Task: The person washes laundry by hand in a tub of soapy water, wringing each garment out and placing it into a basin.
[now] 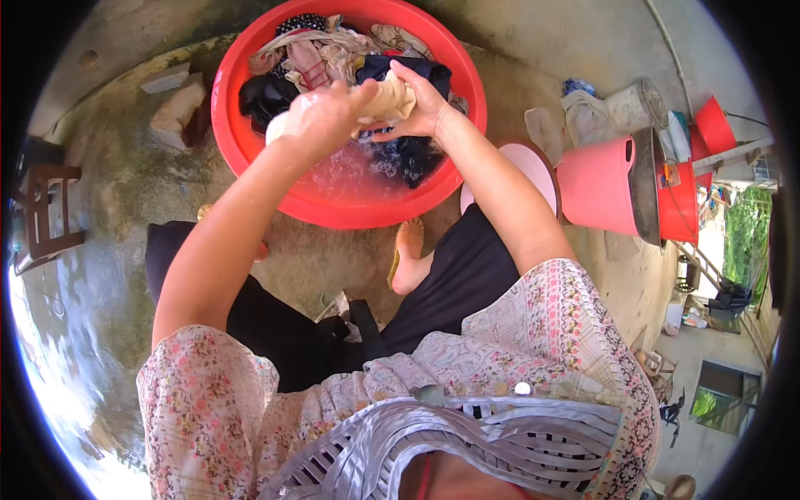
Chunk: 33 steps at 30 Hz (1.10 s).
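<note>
A wet cream cloth [392, 100] is bunched between my two hands above a large red plastic basin [350, 215]. My left hand [326, 114] is closed around it, and a whitish part shows by the wrist; whether this is cloth or suds I cannot tell. At the cloth's other end, my right hand [426, 103] grips it with thumb and fingers. Below lie soaked clothes: a pale garment with red lines [307, 65], a shiny black piece [267, 100] and a dark navy garment [406, 67]. Bubbly water [340, 178] fills the basin's near side.
Right of the basin are a pink-white round basin [512, 165], a pink bucket [590, 178] and a red bucket [678, 200]. A stone block [178, 112] lies to the left, with a wooden chair [53, 209] farther out. My foot [409, 250] is close to the basin's near rim.
</note>
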Motion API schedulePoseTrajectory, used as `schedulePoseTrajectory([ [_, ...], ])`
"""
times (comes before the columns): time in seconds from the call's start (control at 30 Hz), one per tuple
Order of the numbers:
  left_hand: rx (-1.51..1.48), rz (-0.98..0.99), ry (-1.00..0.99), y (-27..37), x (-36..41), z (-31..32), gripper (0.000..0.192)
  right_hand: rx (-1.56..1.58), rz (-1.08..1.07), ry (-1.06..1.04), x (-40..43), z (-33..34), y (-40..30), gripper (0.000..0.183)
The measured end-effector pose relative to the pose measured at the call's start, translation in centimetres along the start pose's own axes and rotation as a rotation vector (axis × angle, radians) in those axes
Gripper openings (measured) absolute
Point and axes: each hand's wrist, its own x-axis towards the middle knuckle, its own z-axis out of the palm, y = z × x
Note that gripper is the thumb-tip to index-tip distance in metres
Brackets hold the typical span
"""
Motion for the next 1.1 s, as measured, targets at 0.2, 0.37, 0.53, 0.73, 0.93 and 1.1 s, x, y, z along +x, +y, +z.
schedulePoseTrajectory([
  [0.2,-0.028,0.048,0.159,-0.7,-0.3,0.0,0.054,0.033,-0.038,-0.174,-1.3,0.2,0.3,0.048],
  [0.37,-0.589,-0.140,0.127,-1.8,0.5,-0.7,0.061,-0.070,-0.499,0.003,-3.1,3.4,-2.6,0.013],
  [0.53,-1.417,-0.679,-0.534,-5.6,0.0,0.1,0.076,0.096,-0.837,-0.317,-4.4,6.2,-4.8,0.014],
  [0.73,-2.080,-0.848,0.075,-5.2,1.1,-1.3,0.040,-0.129,-0.753,-0.420,-4.3,4.8,-5.4,0.023],
  [0.93,-2.100,-0.606,0.400,-9.1,2.8,-3.0,0.015,-0.097,-0.641,0.215,-0.4,3.9,-1.4,0.008],
  [1.1,-1.037,-0.302,0.267,0.9,1.4,-4.1,0.014,0.050,-0.751,0.408,3.7,2.6,1.2,0.010],
])
